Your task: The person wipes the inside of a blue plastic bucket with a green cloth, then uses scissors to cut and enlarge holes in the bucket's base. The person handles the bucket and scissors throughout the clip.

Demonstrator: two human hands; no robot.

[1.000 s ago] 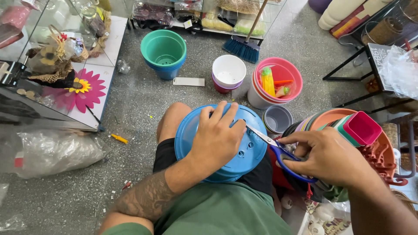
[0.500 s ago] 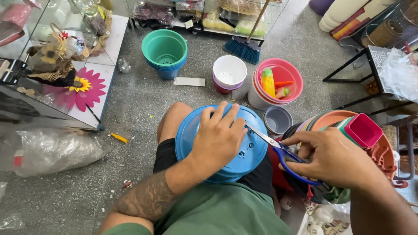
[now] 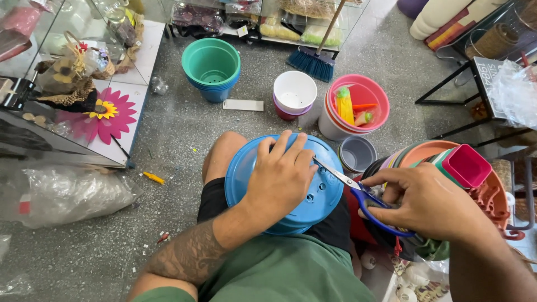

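A blue plastic pot (image 3: 246, 168) lies upside down on my lap, its holed base facing up. My left hand (image 3: 279, 176) rests flat on that base with fingers spread, pressing it down. My right hand (image 3: 430, 204) grips blue-handled scissors (image 3: 361, 193); the metal blades reach left and their tip touches the pot's base beside my left fingers.
On the grey floor stand a stack of green pots (image 3: 211, 67), a white pot in a magenta one (image 3: 295, 92), pink pots holding small items (image 3: 358, 106), a grey pot (image 3: 357, 154). Stacked pots (image 3: 464, 168) at my right. Broom (image 3: 316, 53), glass cabinet (image 3: 72, 89), plastic bag (image 3: 67, 193).
The scissors' tip stays against the pot's base; my right hand has shifted slightly. My left hand holds the pot in the same place.
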